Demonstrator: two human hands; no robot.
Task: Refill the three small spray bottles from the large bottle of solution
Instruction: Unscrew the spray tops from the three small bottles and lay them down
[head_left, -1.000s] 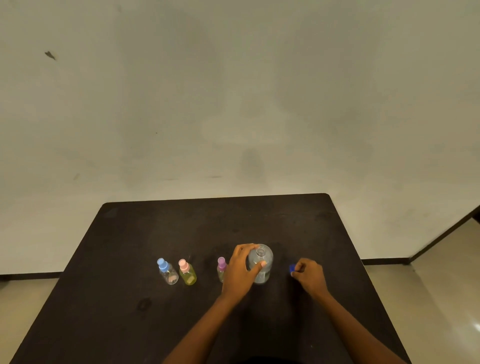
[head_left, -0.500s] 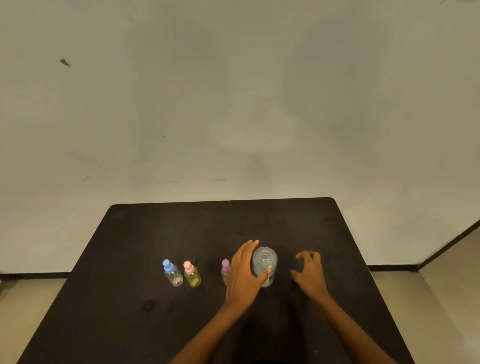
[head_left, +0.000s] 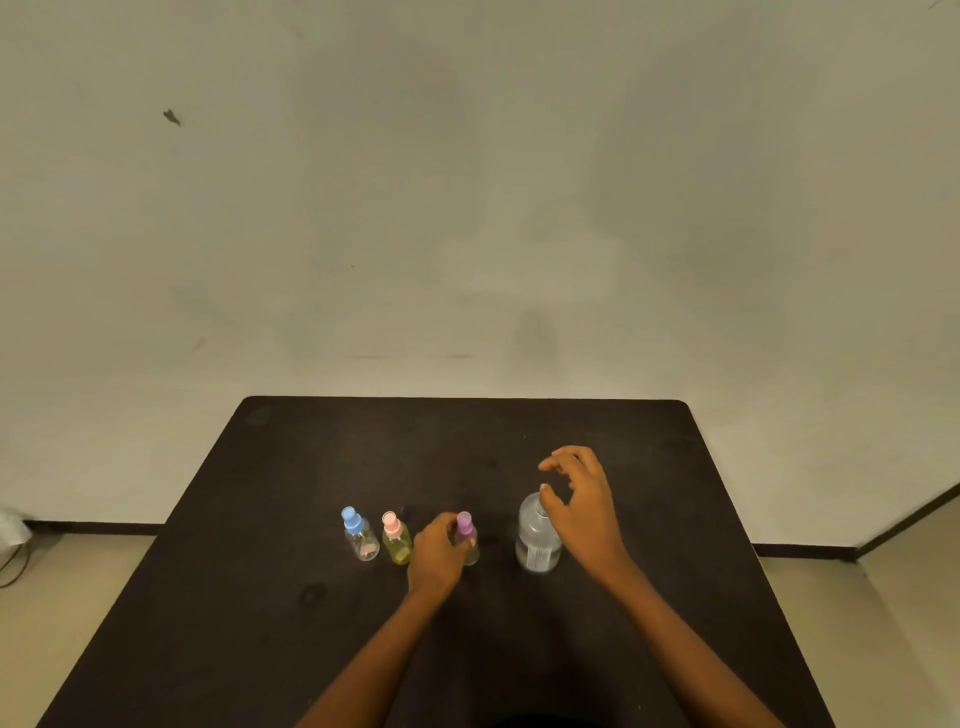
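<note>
Three small spray bottles stand in a row on the black table (head_left: 467, 447): a blue-capped one (head_left: 358, 535), a pink-capped one with yellow liquid (head_left: 396, 538) and a purple-capped one (head_left: 466, 535). My left hand (head_left: 436, 556) grips the purple-capped bottle's body from the left. To its right stands the large clear bottle (head_left: 537, 540), upright and without its cap. My right hand (head_left: 582, 504) hovers over and beside the large bottle's top, fingers loosely spread, holding nothing. The blue cap is hidden.
A pale wall rises behind the table. Bare floor shows on both sides, with a cable and a white object (head_left: 10, 530) at the far left. The far half of the table holds nothing.
My left hand let go of the large bottle and moved left onto the purple-capped bottle. My right hand left the blue cap's spot and rose beside the large bottle's top.
</note>
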